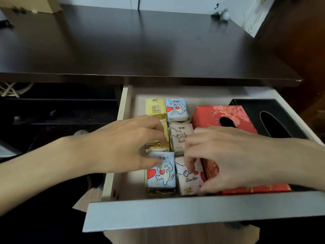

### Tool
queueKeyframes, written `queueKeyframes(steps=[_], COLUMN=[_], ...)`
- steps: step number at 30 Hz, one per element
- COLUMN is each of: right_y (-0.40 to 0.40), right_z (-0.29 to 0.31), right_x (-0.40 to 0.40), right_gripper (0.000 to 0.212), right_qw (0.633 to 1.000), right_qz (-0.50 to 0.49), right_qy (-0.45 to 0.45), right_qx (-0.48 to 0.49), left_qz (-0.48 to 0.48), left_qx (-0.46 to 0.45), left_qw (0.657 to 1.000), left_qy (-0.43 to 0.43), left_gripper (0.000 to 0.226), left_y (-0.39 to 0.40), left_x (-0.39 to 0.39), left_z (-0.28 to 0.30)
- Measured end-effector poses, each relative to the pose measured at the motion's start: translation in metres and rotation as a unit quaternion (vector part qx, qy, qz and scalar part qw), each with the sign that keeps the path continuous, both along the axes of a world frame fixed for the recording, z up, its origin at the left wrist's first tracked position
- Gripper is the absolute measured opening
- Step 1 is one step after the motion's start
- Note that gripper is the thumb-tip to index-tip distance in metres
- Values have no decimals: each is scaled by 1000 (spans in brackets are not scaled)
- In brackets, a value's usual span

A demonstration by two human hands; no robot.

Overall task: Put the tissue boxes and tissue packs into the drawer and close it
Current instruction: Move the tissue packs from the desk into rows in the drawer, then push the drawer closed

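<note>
The white drawer [175,213] stands pulled out under the dark desk. Inside lie several small tissue packs in two columns: a yellow pack [155,108] and a blue cat pack [177,110] at the back, a pink pack [179,136] in the middle, a blue cat pack [161,175] and a pink pack [189,180] at the front. A red tissue box [216,115] and a black tissue box [270,118] sit to their right. My left hand [126,145] rests fingers-down on a middle yellow pack [156,145]. My right hand [226,159] touches the front pink pack with its fingertips.
The dark desk top [140,46] stretches above the drawer. A white bulb-like object [226,15] and a white paper bag [255,16] stand at its back right. Cables [12,88] hang in the dark space to the left under the desk.
</note>
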State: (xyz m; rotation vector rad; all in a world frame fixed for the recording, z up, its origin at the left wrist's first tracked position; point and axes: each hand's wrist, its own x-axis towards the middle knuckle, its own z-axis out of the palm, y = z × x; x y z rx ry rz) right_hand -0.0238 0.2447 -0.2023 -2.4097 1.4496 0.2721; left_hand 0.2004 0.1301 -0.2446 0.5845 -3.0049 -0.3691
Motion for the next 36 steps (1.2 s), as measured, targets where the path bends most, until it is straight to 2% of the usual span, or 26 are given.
queueKeyframes(steps=[8,15,17,21,25,27,32,36], right_y=[-5,-12,-9,13,54,81,136,148], right_z=[-16,-18,-13,5,6,-3,-35,-48], right_x=[9,9,6,-12,-25,-29,-41,-49], right_gripper=[42,45,43,29,21,29,77,83], right_qw=[996,996,998,985,963,957,955,943], right_qz=[26,15,2,-89,-140,-158,-204,-231], right_qy=[51,62,25,-123,-190,-198,-144,-59], right_qx=[-63,-67,-58,-87,-132,-143,-160,-230], left_qz=[-15,-26,-21,17,66,80,99,131], left_qx=[-11,-20,-19,21,63,74,13,-6], left_qw=[998,998,998,1000,993,990,993,985], left_qy=[-52,-61,-53,15,71,90,68,115], left_gripper=[55,55,52,46,44,46,57,46], left_y=[15,15,16,25,51,74,128,133], left_x=[-1,0,0,9,24,34,56,56], left_z=[-7,-10,-8,8,20,20,7,-6])
